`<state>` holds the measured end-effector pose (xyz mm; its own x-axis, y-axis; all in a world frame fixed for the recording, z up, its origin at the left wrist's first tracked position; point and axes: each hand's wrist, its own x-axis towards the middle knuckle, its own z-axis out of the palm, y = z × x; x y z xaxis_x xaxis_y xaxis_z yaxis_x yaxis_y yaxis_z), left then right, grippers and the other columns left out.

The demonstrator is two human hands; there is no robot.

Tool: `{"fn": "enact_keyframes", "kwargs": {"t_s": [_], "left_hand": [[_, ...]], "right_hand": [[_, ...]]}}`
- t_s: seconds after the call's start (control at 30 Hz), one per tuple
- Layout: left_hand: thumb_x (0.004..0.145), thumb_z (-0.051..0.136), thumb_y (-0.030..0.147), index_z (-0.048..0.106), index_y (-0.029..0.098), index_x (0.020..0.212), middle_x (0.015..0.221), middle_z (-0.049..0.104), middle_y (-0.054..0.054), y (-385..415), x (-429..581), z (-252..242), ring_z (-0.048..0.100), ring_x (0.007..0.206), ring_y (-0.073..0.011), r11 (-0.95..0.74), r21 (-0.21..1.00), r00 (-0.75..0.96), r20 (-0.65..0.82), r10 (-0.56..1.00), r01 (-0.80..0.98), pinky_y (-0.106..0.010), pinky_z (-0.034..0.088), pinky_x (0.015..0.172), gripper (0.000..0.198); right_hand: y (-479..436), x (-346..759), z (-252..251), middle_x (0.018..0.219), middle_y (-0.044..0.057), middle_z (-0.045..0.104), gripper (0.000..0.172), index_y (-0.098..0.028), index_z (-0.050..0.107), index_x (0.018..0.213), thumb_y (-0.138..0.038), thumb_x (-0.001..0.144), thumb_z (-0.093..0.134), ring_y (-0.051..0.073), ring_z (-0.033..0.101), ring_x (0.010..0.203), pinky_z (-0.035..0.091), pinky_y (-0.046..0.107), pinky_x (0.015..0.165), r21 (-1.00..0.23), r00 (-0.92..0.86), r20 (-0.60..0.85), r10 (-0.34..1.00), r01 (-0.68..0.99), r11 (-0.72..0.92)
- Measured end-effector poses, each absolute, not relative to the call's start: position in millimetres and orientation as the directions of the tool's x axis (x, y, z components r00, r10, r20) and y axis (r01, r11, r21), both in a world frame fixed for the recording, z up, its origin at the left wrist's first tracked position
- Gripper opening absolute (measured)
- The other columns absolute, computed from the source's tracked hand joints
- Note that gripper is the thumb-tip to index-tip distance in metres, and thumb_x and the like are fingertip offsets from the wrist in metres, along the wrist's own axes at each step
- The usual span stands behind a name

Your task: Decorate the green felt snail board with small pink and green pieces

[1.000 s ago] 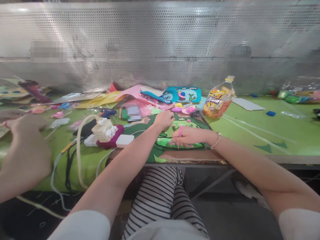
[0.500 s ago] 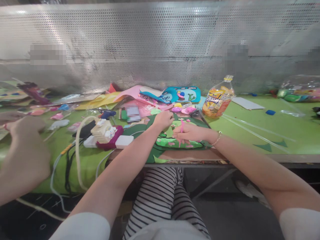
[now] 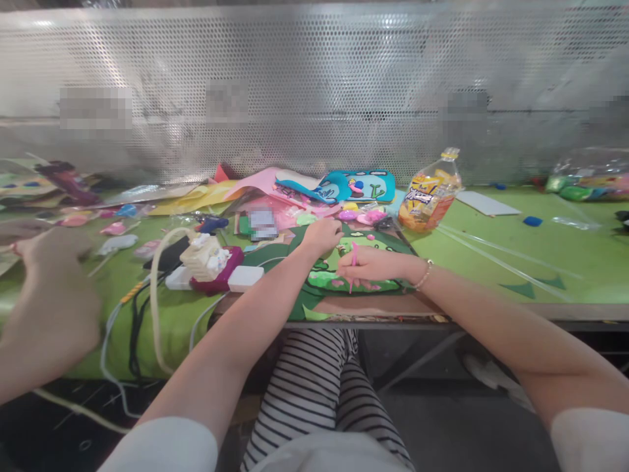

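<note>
My right hand (image 3: 376, 265) grips a thin pink stick-like tool (image 3: 354, 251), held nearly upright between thumb and fingers. Under it lies a green clay picture (image 3: 330, 283) with black outlines and pink patches; the tool's lower end is close to its surface. At the picture's upper left, my left hand (image 3: 322, 237) rests with fingers curled in, and what they hold, if anything, is hidden. Beyond the hands are a pink clay lump (image 3: 372, 216) and a yellow-and-purple one (image 3: 349, 213). A blue decorated piece (image 3: 378, 187) lies farther back.
A clear bottle with orange contents (image 3: 428, 196) stands right of the picture. Left are a power strip (image 3: 246, 278) with a cream plug and cables (image 3: 154, 314). Another person's arm (image 3: 54, 308) reaches in at far left. A perforated metal panel (image 3: 314, 85) closes the back.
My right hand and the pink tool have shifted slightly left over the green picture. My left hand keeps its place.
</note>
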<state>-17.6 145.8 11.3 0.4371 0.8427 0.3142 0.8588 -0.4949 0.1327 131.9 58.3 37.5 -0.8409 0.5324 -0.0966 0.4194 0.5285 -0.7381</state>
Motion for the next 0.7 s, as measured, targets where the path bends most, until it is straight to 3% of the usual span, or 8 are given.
{"fn": "enact_keyframes", "kwargs": {"t_s": [0.23, 0.43, 0.7], "left_hand": [[0.084, 0.051, 0.033, 0.069, 0.020, 0.090, 0.091, 0.069, -0.006, 147, -17, 12, 0.062, 0.087, -0.0199, -0.493, 0.141, 0.435, 0.308, 0.846, 0.859, -0.027, 0.045, 0.073, 0.023], [0.084, 0.051, 0.033, 0.069, 0.020, 0.089, 0.092, 0.068, -0.006, 146, -18, 12, 0.062, 0.087, -0.0201, -0.490, 0.161, 0.426, 0.316, 0.848, 0.857, -0.027, 0.045, 0.074, 0.022], [0.083, 0.051, 0.028, 0.069, 0.020, 0.093, 0.096, 0.069, -0.005, 143, -20, 14, 0.062, 0.089, -0.0198, -0.493, 0.222, 0.409, 0.336, 0.848, 0.841, -0.027, 0.047, 0.076, 0.022]], "right_hand": [[59, 130, 39, 0.059, -0.003, 0.058, 0.030, -0.015, 0.052, 0.070, -0.031, 0.092, 0.041, 0.005, 0.050, 0.041, 0.042, 0.019, 0.043, -0.670, -0.850, -0.068, 0.522, 0.426, 0.608], [60, 133, 39, 0.061, -0.001, 0.058, 0.034, -0.016, 0.051, 0.068, -0.040, 0.090, 0.043, 0.006, 0.047, 0.041, 0.040, 0.019, 0.041, -0.741, -0.825, -0.052, 0.562, 0.410, 0.532], [77, 146, 43, 0.047, -0.003, 0.048, 0.050, -0.016, 0.048, 0.057, -0.059, 0.083, 0.050, 0.005, 0.041, 0.035, 0.032, 0.018, 0.034, -0.831, -0.641, 0.199, 0.741, 0.291, 0.475]]}}
